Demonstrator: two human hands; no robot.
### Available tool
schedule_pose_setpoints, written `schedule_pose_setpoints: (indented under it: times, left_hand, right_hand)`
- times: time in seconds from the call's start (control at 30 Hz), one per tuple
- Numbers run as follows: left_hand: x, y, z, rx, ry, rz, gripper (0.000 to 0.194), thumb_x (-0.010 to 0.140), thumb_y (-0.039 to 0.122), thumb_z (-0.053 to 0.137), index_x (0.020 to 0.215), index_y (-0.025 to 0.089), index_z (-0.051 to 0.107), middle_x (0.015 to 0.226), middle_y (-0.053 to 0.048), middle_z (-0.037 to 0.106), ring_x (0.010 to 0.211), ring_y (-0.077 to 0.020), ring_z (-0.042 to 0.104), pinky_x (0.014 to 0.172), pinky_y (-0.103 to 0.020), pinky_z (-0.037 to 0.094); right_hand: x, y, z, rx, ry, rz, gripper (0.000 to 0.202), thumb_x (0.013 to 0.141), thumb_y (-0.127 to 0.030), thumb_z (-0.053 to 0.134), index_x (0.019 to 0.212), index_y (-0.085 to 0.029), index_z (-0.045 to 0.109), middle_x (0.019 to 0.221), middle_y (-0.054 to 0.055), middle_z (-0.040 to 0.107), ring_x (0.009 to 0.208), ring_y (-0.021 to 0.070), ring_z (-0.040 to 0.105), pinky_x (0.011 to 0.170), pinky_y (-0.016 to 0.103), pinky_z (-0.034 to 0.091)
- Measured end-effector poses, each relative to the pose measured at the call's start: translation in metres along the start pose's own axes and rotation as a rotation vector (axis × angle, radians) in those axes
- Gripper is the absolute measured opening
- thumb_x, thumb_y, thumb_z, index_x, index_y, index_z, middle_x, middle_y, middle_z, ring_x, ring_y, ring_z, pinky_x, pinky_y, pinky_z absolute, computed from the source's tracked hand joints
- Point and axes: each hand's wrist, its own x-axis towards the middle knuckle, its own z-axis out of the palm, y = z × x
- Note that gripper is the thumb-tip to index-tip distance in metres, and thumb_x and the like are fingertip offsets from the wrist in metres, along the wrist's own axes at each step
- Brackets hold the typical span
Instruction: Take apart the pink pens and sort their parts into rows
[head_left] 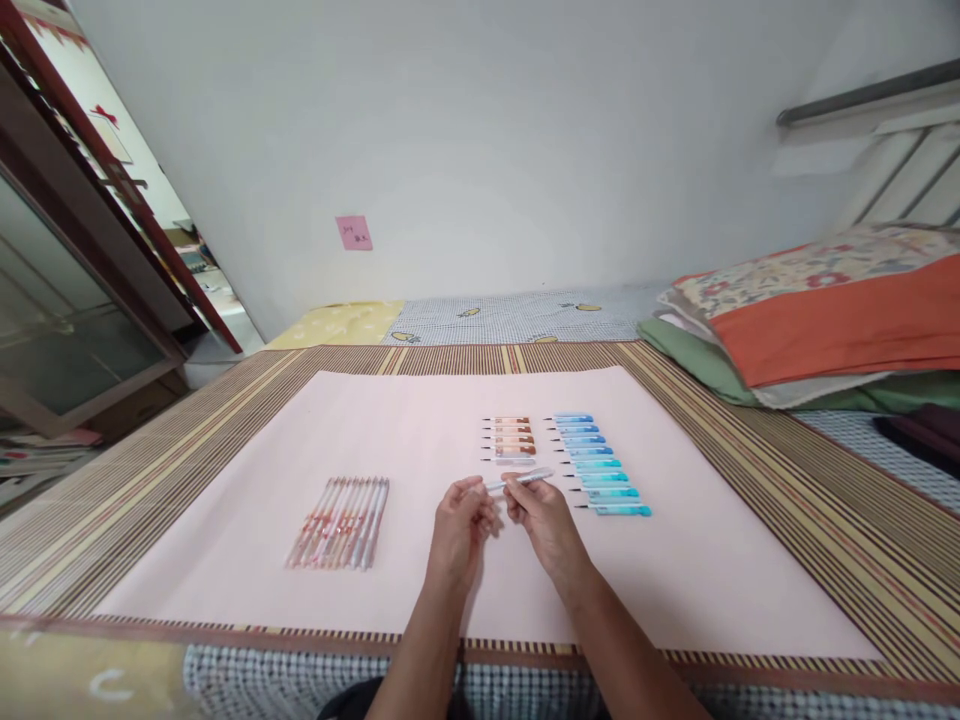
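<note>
My right hand is closed around the body of a slim white pen, held tilted above the pink sheet. At the pen's left end, the fingers of my left hand pinch it; its tip is hidden by them. Just beyond the hands lies a column of brown-and-white pens, with a paler grey-white pen nearest me. To the right is a longer column of pens, blue at the far end and turquoise nearer, dark tips pointing left. Off to the left lie several pale pens with reddish patterns, side by side.
The large pink sheet lies on a striped mat over a bed. Folded bedding is piled at the right. Behind stands a white wall with a pink note. A glass-paned door is at the left.
</note>
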Motion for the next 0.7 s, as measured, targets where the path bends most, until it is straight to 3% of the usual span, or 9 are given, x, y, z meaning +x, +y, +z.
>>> schedule_pose_setpoints:
  times: [0.07,0.2,0.33,0.53,0.7]
  left_hand:
    - [0.0,0.001,0.0,0.002,-0.007,0.029,0.048,0.055,0.042,0.095,0.08,0.015,0.064,0.065,0.0,0.066,0.05,-0.008,0.054,0.048,-0.02,0.039]
    - [0.001,0.0,-0.003,0.077,0.075,0.03,0.05,0.061,0.055,0.089,0.063,0.017,0.057,0.052,0.003,0.057,0.04,-0.0054,0.042,0.04,-0.02,0.026]
    - [0.002,0.001,-0.004,0.125,0.142,0.001,0.054,0.064,0.063,0.085,0.061,0.017,0.058,0.043,0.006,0.046,0.037,-0.005,0.036,0.039,-0.02,0.023]
    - [0.002,0.002,-0.004,0.076,0.21,-0.06,0.059,0.057,0.066,0.088,0.062,0.016,0.057,0.044,0.006,0.047,0.034,-0.0041,0.034,0.036,-0.019,0.018]
    - [0.004,0.004,-0.004,0.006,0.233,-0.08,0.055,0.062,0.059,0.09,0.064,0.014,0.06,0.046,0.005,0.049,0.035,-0.0034,0.037,0.035,-0.017,0.02]
  right_hand:
    - [0.0,0.0,0.0,0.007,-0.001,0.006,0.047,0.061,-0.059,0.09,0.07,-0.017,0.071,0.061,0.001,0.063,0.056,0.0126,0.05,0.056,0.03,0.036]
    - [-0.001,-0.001,0.001,0.019,-0.026,0.016,0.043,0.063,-0.056,0.09,0.072,-0.017,0.073,0.063,0.001,0.064,0.057,0.0121,0.05,0.056,0.029,0.035]
    - [-0.001,-0.005,0.002,0.071,-0.011,0.035,0.043,0.059,-0.052,0.093,0.079,-0.017,0.077,0.067,0.001,0.066,0.058,0.0115,0.051,0.055,0.028,0.036]
    - [-0.002,-0.014,-0.001,0.172,0.045,0.008,0.039,0.062,-0.05,0.092,0.082,-0.018,0.08,0.071,0.001,0.064,0.062,0.0112,0.051,0.057,0.028,0.041]
    - [0.002,-0.021,-0.006,0.271,0.056,-0.019,0.034,0.059,-0.042,0.095,0.075,-0.019,0.076,0.069,0.0,0.061,0.064,0.0116,0.052,0.057,0.027,0.044]
